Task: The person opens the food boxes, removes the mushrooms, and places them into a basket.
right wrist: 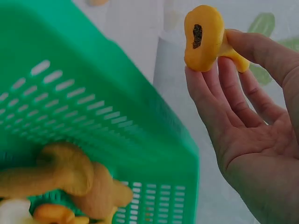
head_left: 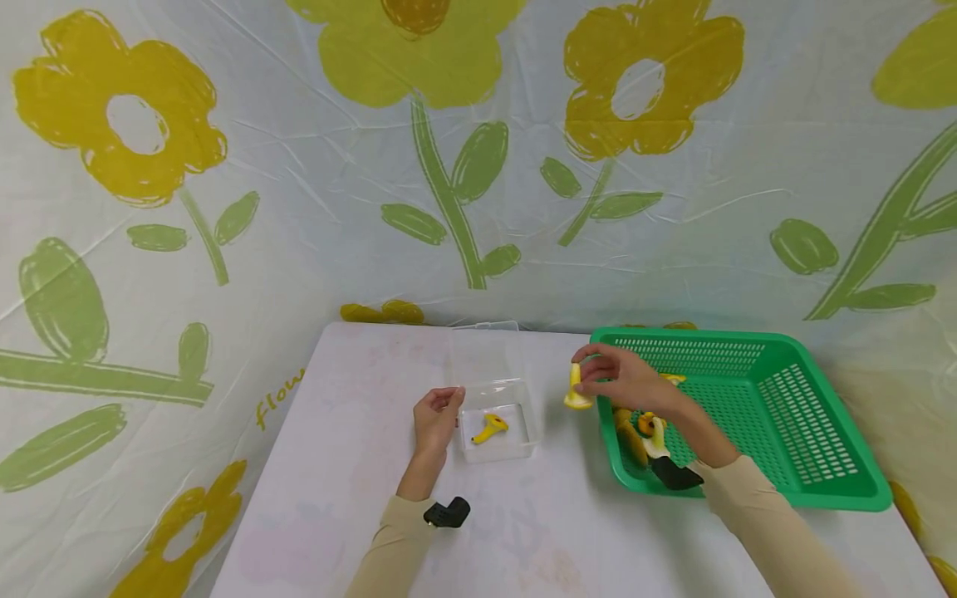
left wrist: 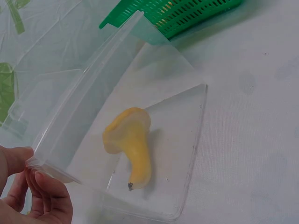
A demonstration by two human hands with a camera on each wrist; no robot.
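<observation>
A yellow piece (right wrist: 204, 39), narrow-necked with a wide end that bears a dark grainy patch, is pinched between the thumb and fingers of my right hand (head_left: 624, 378). That hand is raised by the left rim of the green basket (head_left: 830, 415). My left hand (head_left: 436, 419) pinches the corner of a clear plastic box (head_left: 497, 453) at its rim. Inside the box lies a similar yellow piece (left wrist: 135, 149), with a small dark tip on its narrow end. The box's clear lid (head_left: 486, 353) stands open toward the back.
Brown mushroom-shaped pieces (right wrist: 70, 170), an orange piece (right wrist: 53, 213) and other yellow and pale pieces lie in the basket's left part. The white cloth-covered table (head_left: 329, 465) meets a flower-printed curtain (head_left: 299, 166) at the back.
</observation>
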